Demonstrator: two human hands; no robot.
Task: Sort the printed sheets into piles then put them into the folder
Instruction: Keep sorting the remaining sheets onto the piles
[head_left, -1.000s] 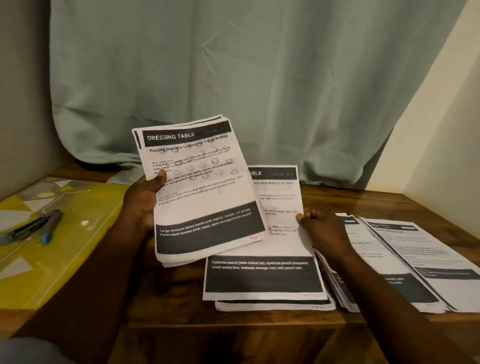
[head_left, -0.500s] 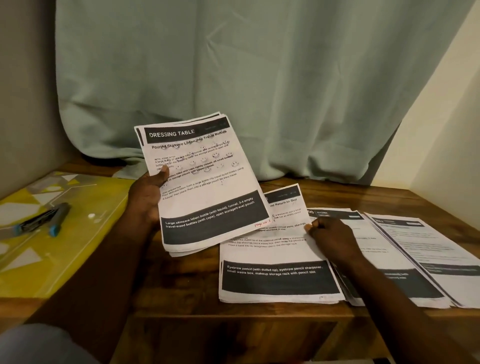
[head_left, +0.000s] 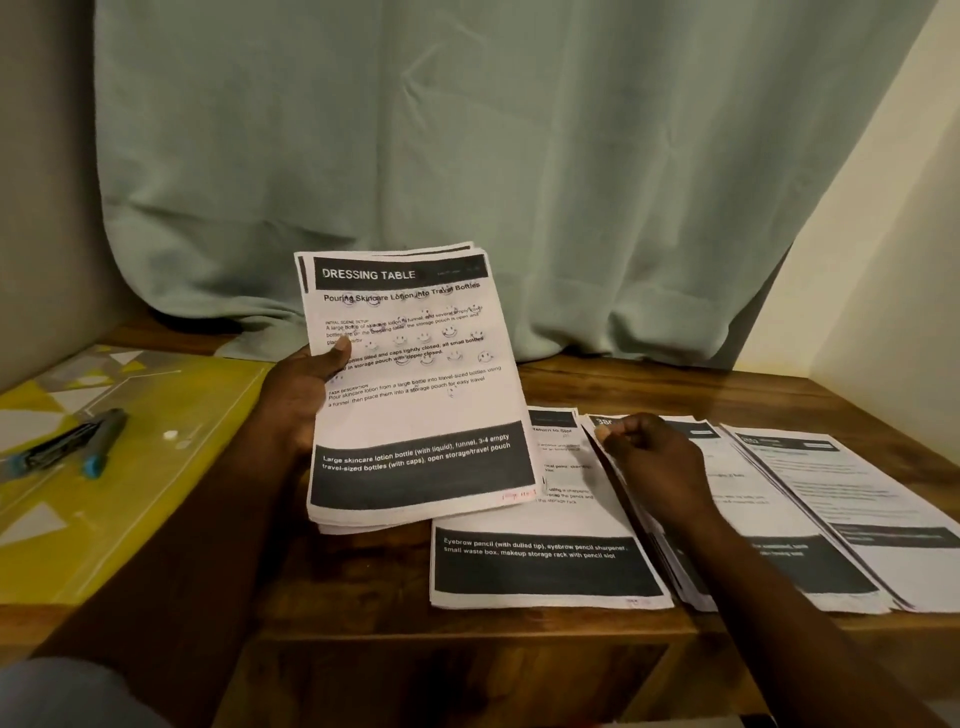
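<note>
A pale green curtain (head_left: 467, 156) hangs behind the wooden table (head_left: 363, 597). The yellow folder (head_left: 156, 467) lies flat at the left, out of the way until sorting is done, I'd guess. Three piles sit side by side at the right so their headings stay readable: left pile (head_left: 545, 566), middle pile (head_left: 769, 519), right pile (head_left: 857, 493). The left hand (head_left: 296, 395) grips the unsorted stack (head_left: 415, 405) tilted up, thumb across the top page. The right hand (head_left: 654, 457), fingers curled, seems to pinch the middle pile's top corner. Markers (head_left: 78, 441) rest on the folder.
</note>
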